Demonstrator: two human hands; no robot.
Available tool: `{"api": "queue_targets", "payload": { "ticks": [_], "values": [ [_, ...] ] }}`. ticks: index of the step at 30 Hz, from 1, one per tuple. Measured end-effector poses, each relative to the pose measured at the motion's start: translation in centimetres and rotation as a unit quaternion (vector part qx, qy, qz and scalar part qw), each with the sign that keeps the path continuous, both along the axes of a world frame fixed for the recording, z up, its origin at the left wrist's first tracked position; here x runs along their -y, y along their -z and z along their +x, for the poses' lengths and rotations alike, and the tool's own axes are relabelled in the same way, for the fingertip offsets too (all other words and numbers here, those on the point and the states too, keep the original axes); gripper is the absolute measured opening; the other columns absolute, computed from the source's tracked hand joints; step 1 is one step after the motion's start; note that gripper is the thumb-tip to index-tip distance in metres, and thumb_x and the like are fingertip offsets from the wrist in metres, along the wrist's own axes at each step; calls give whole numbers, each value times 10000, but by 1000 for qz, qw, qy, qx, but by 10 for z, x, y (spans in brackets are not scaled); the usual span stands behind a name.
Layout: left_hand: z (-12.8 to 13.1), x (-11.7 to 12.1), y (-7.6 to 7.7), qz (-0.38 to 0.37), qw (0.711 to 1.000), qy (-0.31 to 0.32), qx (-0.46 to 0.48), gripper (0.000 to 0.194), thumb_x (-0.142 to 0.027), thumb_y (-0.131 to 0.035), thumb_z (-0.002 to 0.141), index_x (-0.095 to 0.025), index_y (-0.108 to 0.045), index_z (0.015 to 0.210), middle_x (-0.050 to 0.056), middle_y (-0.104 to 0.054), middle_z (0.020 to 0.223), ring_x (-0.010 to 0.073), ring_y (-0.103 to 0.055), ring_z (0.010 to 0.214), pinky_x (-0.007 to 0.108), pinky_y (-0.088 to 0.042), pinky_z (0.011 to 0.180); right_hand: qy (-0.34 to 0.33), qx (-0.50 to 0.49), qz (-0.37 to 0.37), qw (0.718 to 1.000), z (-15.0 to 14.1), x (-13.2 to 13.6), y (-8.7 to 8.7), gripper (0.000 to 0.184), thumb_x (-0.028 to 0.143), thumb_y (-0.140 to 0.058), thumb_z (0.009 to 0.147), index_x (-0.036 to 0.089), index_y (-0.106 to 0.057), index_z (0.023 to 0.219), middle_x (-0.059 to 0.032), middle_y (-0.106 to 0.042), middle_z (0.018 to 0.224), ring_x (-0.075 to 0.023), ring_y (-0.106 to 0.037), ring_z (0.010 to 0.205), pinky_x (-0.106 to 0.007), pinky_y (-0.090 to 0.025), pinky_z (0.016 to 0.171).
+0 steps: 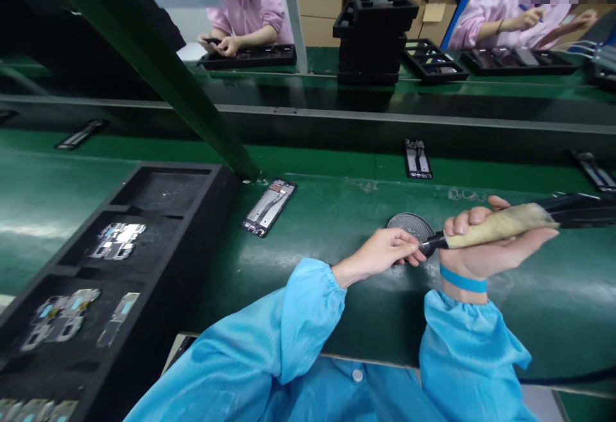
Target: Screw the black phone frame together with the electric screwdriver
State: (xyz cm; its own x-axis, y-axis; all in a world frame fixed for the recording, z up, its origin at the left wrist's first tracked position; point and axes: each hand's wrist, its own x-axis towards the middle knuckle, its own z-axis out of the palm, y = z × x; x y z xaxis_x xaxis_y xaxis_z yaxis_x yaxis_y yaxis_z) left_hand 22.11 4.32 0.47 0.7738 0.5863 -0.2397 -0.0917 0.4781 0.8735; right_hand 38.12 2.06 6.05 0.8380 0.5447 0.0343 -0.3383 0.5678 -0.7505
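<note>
My right hand (474, 242) is wrapped from below around an electric screwdriver (505, 226) with a yellowish wrapped grip. Its black nose points left, and the tail runs to the right edge. With fingertips pinched together, my left hand (392, 247) is at the screwdriver's tip; whether a small screw sits there is too small to tell. Beneath these fingers lies a round dark dish with a perforated surface (409, 224), partly covered by the hand. Left of both hands, an opened phone frame (269, 207) lies on the green bench (337, 217), its silver inside facing up.
A black compartment tray (192, 217) with small circuit boards (115, 240) stands left, beside a slanted green post (192, 108). More phone frames (418, 158) lie along the back strip. Beyond, two people in pink work near stacked black trays (373, 37).
</note>
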Motion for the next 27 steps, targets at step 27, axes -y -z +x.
{"api": "queue_targets", "payload": {
  "ticks": [27],
  "values": [
    [-1, 3, -6, -195, 979, 45, 37, 533, -449, -1100, 658, -142, -705, 841, 5, -727, 759, 76, -625, 660, 225, -471, 671, -24, -22, 2, 999, -2, 3, -5, 879, 1023, -325, 972, 219, -673, 910, 65, -426, 595, -128, -396, 387, -244, -326, 331]
  ]
}}
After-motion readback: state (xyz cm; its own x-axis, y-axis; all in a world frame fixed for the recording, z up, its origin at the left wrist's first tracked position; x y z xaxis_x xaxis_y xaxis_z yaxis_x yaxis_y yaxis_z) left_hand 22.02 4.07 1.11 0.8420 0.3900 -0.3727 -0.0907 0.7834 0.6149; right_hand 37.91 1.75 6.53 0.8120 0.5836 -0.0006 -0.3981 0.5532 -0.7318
